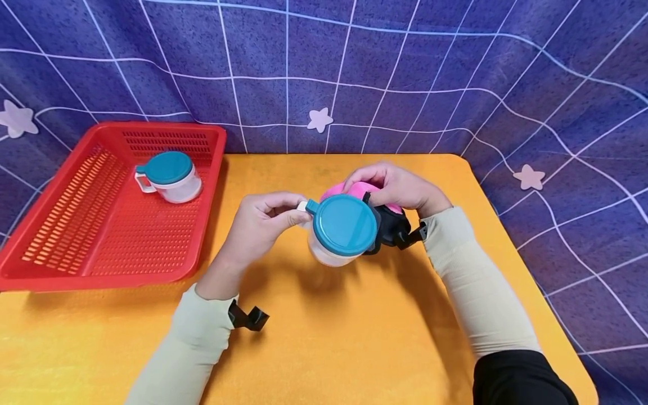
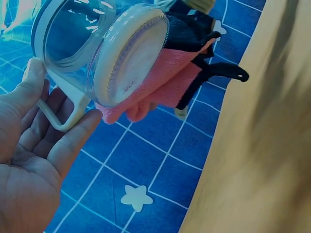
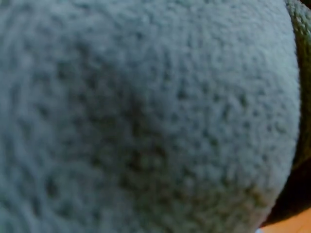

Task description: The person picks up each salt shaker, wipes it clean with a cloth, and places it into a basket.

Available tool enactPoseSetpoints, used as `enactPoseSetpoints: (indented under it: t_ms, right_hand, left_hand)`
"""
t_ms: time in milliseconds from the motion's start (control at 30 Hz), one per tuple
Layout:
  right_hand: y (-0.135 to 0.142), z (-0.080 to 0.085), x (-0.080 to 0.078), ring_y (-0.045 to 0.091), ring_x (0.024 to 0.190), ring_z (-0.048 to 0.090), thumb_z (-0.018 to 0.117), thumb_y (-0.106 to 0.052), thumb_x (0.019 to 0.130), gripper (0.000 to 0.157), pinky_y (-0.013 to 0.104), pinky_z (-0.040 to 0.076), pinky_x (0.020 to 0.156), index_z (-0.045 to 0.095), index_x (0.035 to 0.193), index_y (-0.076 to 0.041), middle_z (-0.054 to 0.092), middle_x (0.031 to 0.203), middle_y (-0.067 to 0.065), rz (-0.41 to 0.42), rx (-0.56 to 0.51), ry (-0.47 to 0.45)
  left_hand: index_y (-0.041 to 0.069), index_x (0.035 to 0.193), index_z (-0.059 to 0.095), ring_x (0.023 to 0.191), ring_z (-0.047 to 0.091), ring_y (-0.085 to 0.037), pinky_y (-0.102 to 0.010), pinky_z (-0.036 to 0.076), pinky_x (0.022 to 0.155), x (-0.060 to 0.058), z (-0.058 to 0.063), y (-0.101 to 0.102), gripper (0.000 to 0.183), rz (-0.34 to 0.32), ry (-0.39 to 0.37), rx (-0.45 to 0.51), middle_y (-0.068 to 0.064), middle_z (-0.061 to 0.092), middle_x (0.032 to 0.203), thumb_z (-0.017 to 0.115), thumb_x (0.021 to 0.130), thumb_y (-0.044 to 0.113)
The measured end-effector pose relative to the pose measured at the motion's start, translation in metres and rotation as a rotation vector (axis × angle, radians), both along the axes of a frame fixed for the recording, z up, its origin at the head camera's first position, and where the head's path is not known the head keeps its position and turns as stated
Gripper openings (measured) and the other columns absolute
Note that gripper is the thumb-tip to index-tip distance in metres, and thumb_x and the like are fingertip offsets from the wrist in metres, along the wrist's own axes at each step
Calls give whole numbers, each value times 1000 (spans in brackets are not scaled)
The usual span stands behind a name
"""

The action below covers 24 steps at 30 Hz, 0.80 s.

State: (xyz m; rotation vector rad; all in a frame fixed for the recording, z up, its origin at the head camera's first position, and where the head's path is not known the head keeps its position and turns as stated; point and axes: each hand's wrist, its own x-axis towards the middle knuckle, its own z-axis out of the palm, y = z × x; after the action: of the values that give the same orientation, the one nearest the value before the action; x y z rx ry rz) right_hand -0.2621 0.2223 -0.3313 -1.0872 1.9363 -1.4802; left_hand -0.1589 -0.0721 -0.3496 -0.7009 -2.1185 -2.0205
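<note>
My left hand (image 1: 255, 228) pinches the white handle (image 2: 80, 109) of a clear jar (image 1: 329, 257) with a teal lid (image 1: 345, 225), held up over the table. In the left wrist view the jar's round base (image 2: 131, 60) faces the camera. My right hand (image 1: 400, 188), just behind the jar, grips a pink and black plush cloth (image 1: 359, 188). Part of the cloth is hidden behind the jar in the head view; from the left wrist its pink folds (image 2: 165, 77) show against the base. Blurred grey fabric (image 3: 146, 107) fills most of the right wrist view.
A red plastic basket (image 1: 217, 146) sits at the left of the orange table (image 1: 314, 349). Inside it stands a second handled jar (image 1: 183, 188) with a teal lid. A blue gridded curtain (image 1: 263, 101) with white stars hangs behind the table and along its right side.
</note>
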Motion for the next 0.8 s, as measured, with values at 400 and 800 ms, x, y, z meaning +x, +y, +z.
enactPoseSetpoints:
  t_ms: [400,800]
  right_hand:
    - [11,-8,16,23,102,63,63,15,81,47,28,57,87,77,114,-15,72,116,8,-112,-167,-16]
    - [4,2,37,18,94,66,65,14,86,42,24,56,80,78,114,-15,74,113,8,-279,-289,34]
  left_hand:
    - [-9,107,75,78,68,-16,-28,61,77,-7,7,-8,22,131,44,85,-1,74,86,79,88,0]
    - [-8,107,76,77,69,-17,-27,61,75,-12,10,-11,21,283,133,122,4,75,85,79,86,-5]
